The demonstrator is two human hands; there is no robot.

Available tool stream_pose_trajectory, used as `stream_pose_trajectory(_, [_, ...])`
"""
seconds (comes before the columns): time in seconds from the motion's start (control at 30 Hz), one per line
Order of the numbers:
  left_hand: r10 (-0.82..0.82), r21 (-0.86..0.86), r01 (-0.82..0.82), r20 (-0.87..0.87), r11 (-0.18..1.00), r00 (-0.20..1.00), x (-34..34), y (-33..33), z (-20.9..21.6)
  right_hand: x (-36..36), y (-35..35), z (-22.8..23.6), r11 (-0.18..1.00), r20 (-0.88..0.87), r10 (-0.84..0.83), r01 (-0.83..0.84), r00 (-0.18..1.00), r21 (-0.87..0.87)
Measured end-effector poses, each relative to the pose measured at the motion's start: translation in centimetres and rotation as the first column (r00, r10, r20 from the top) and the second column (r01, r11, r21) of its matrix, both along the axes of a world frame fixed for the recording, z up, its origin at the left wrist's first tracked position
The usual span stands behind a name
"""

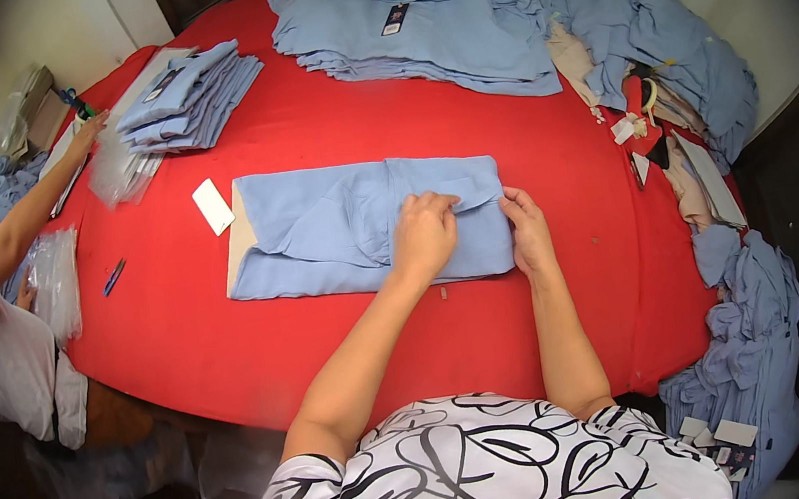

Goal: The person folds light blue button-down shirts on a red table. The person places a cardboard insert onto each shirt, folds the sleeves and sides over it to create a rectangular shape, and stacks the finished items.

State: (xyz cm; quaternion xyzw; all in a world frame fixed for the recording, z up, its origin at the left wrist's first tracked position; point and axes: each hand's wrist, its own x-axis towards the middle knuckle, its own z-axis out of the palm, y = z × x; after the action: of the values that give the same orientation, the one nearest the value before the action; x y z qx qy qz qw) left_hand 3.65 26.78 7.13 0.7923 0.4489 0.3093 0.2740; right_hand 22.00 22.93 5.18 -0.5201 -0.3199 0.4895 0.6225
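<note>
A light blue garment lies folded into a long rectangle in front of me, with a beige board edge showing at its left end. My left hand rests on the right half of the garment, its fingers curled and pinching a fold of the cloth. At the right end, my right hand holds the garment's edge between thumb and fingers. A blank white card lies on the red tablecloth, just past the garment's left end.
Folded blue garments are stacked at the far left, and unfolded ones at the back. Clear plastic bags lie near a co-worker's arm. A blue pen-like tool lies left. Loose blue clothes hang along the right edge.
</note>
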Motion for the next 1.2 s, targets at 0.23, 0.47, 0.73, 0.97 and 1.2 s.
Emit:
stream_pose_trajectory(0.23, [-0.296,0.176,0.33,-0.195,0.927,0.935,4.3,8.3,0.5,1.3,1.3,-1.6,0.988,0.322,0.047,-0.091,0.946,0.125])
stream_pose_trajectory(0.47, [-0.537,-0.051,0.609,-0.532,0.792,0.654,5.5,11.2,4.7,2.4,-0.2,1.3,0.998,0.744,0.047,0.001,0.666,-0.064])
stream_pose_trajectory(0.73, [-0.478,0.096,0.585,-0.479,0.805,0.736,3.0,9.5,8.2,1.5,-1.6,4.5,0.997,0.672,0.018,0.034,0.74,-0.063])
stream_pose_trajectory(0.97, [-0.427,0.153,0.517,-0.395,0.842,0.814,1.7,8.4,7.3,0.5,-1.3,1.1,0.974,0.222,0.227,-0.22,0.948,-0.056])
stream_pose_trajectory(1.2, [-0.388,0.196,0.454,-0.3,0.869,0.871,1.1,7.9,7.0,0.7,-3.6,2.8,0.974,0.566,0.22,-0.142,0.794,-0.178])
